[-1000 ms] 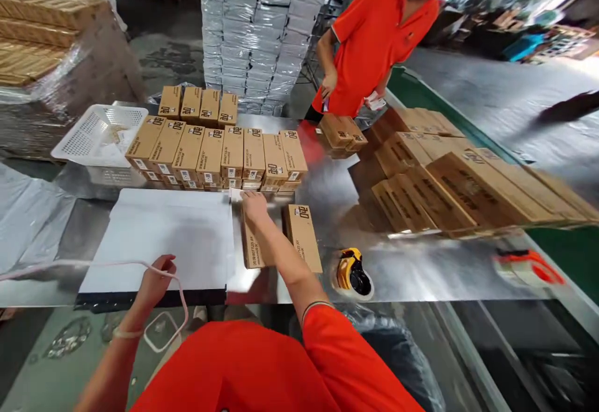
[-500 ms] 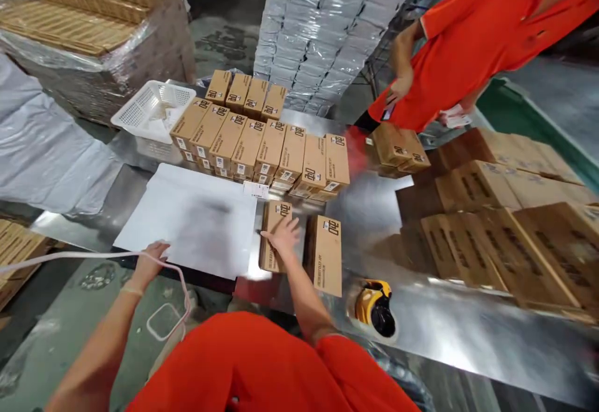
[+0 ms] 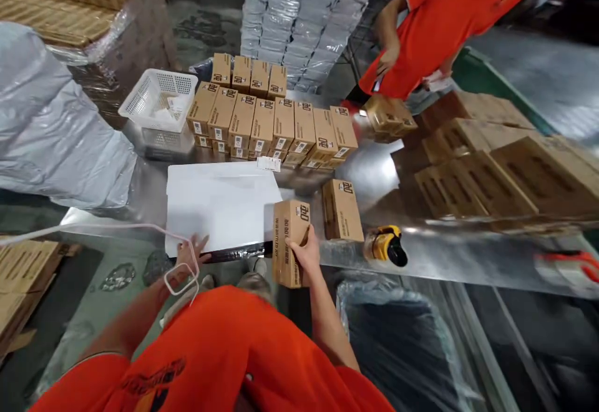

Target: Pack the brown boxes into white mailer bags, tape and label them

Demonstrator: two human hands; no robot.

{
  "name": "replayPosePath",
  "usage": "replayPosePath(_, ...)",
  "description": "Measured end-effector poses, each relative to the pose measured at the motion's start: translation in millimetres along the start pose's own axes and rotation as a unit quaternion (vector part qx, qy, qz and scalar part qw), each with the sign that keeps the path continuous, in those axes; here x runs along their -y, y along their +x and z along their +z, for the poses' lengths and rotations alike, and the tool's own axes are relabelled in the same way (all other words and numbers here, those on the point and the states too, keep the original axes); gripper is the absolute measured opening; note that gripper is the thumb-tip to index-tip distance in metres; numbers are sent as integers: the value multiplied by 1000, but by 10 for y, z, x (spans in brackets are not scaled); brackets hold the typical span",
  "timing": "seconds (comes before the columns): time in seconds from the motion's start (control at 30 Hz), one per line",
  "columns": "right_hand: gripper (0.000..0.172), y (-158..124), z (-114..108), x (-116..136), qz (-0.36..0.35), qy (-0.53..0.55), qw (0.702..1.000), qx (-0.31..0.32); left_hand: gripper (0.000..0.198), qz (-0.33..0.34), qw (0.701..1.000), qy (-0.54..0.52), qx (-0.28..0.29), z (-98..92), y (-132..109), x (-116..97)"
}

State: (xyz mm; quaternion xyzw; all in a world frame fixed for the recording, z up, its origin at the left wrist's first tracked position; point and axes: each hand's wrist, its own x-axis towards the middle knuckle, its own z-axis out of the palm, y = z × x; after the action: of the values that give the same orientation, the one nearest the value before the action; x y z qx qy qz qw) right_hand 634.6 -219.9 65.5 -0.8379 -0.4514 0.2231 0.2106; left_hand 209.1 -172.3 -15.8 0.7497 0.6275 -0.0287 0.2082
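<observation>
- The step in hand is judged to be the placing of a single carton (image 3: pixel 291 243) at the near edge of the steel worktop (image 3: pixel 374 175), just beside a white sheet (image 3: pixel 219 206).
- A steady hold is judged to be called for by the next move, as the carton stands at that edge.
- The right hand (image 3: pixel 302 256) is clamped on the carton, which is held upright.
- The left hand (image 3: pixel 188 256) is kept apart from it, open at the sheet's near edge, with a pale pink strap (image 3: pixel 180 281) looped beside it.
- Twelve cartons are counted on top of the block of cartons (image 3: pixel 262 125), four behind eight; more lie beneath.
- One loose carton (image 3: pixel 342 210), one white plastic basket (image 3: pixel 156 101) and one yellow-and-black device (image 3: pixel 386 246) are seen.
</observation>
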Motion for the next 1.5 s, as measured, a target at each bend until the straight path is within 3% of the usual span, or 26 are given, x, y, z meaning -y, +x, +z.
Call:
replayPosePath(0.1,114,-423,246,297,35,-49,997,40,42,70,997,-7,21,-38,27,111)
replayPosePath(0.23,119,-788,511,596,75,-102,989,80,36,155,987,-10,37,-168,110,306)
replayPosePath(0.33,118,-955,604,634,117,-124,982,85,22,197,979,0,48,-226,189,409)
replayPosePath(0.47,117,-1092,581,494,158,-126,976,77,22,230,970,14,74,-218,328,429)
replayPosePath(0.57,117,-1209,541,371,175,-113,976,67,12,248,965,14,85,-163,372,320)
replayPosePath(0.63,117,-1310,546,329,157,-106,980,64,19,243,966,0,85,-123,366,205)
replayPosePath(0.73,119,-1455,612,340,111,-105,985,82,13,213,972,-32,90,-97,371,46)
replayPosePath(0.87,119,-1561,720,398,93,-131,981,110,20,193,973,-66,110,-169,491,-49)
replayPosePath(1.07,116,-1557,721,387,84,-159,976,125,12,160,971,-117,136,-479,699,-59)
replayPosePath(1.2,118,-1537,666,366,80,-166,975,127,35,162,976,-125,73,-753,762,-101)
replayPosePath(1.27,119,-1548,615,390,82,-165,975,127,42,174,976,-125,30,-875,797,-184)
replayPosePath(1.33,119,-1565,553,452,67,-160,977,126,34,192,975,-113,10,-974,816,-320)
replayPosePath(1.43,120,-1527,490,613,6,-141,981,136,23,242,970,-21,2,-1100,767,-556)
replayPosePath(1.5,117,-1413,506,758,-23,-120,980,155,28,272,961,40,-14,-1192,677,-679)
